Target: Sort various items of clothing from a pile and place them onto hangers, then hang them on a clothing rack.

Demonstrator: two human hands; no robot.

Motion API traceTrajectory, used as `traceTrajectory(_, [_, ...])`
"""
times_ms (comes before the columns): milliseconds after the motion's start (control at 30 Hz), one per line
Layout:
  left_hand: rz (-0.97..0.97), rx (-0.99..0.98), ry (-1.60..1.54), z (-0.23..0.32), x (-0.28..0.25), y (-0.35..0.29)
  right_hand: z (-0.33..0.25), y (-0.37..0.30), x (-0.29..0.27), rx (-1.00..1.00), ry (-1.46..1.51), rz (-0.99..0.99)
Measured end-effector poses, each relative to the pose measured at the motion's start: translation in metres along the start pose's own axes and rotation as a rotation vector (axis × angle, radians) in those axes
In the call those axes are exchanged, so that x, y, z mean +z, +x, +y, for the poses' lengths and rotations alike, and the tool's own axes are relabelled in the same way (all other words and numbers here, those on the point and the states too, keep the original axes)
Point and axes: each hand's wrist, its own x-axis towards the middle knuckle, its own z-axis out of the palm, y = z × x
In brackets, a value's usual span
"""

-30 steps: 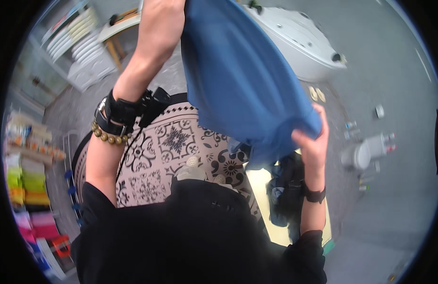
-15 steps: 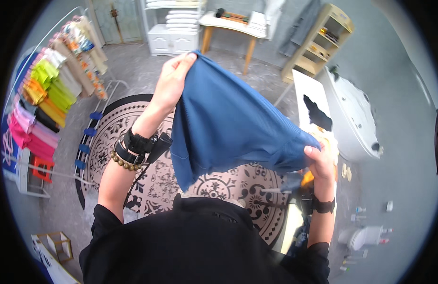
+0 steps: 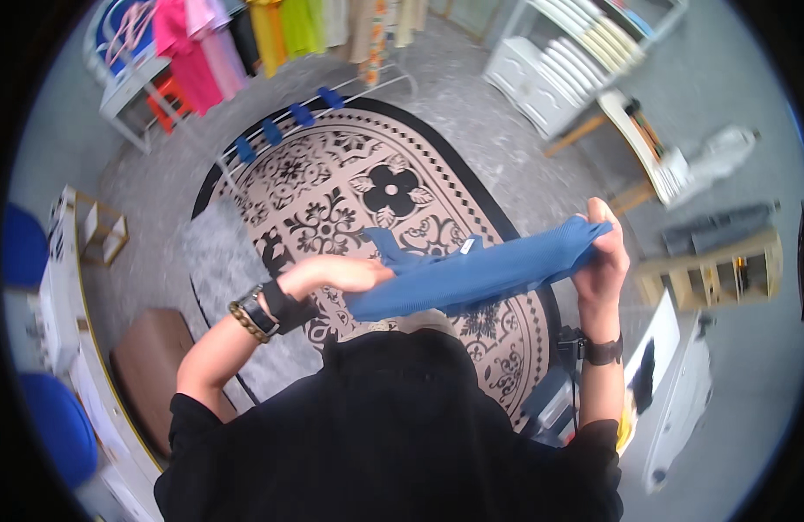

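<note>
A blue ribbed garment [image 3: 480, 274] is stretched sideways in front of my chest, its right end higher than its left. I cannot tell its exact kind from this side. My left hand [image 3: 358, 274] is at its left end, with the fingertips hidden in the fabric. At the other end, my right hand [image 3: 603, 248] is closed round the bunched cloth. A small white label [image 3: 468, 246] shows along the upper edge, and a loose flap of cloth hangs above the left end.
Beneath lies a patterned round rug [image 3: 332, 222]. Ahead stands a clothes rack with colourful garments [image 3: 284, 39]. A white shelf unit [image 3: 528, 87] with folded towels is ahead right. To the right are a wooden shelf [image 3: 715, 274] and a bathtub [image 3: 684, 409]; a brown bench [image 3: 150, 374] is at left.
My view has turned left, toward the clothes rack. The garment, spread wide before, is now a narrower band, lower on its left. My left hand has come down; my right hand has risen.
</note>
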Motion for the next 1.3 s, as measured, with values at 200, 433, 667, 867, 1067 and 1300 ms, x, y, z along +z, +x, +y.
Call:
traceTrajectory(200, [0.638,-0.216,0.315,0.001,-0.053,-0.024,0.023,0.126,0.010,0.106,-0.482,-0.626])
traceTrajectory(433, [0.887,-0.433,0.686,-0.005,-0.119,-0.042,0.063,0.224,-0.012,0.187,-1.287,-0.992])
traceTrajectory(667, [1.091,-0.567,0.677,-0.023,-0.170,-0.035,0.144,0.312,-0.017,0.391,-1.514,-0.776])
traceTrajectory(867, [1.033,-0.700,0.584,-0.105,-0.187,-0.044,0.250,0.345,-0.028,0.056,-1.715,-0.911])
traceTrajectory(1067, [1.381,-0.413,0.496,-0.118,-0.197,-0.085,0.216,0.378,0.084,-0.726,-1.212,-0.290])
traceTrajectory(1300, [0.848,-0.498,-0.095,-0.184,-0.233,-0.088,0.263,0.403,0.095,-0.270,-1.303,-0.274])
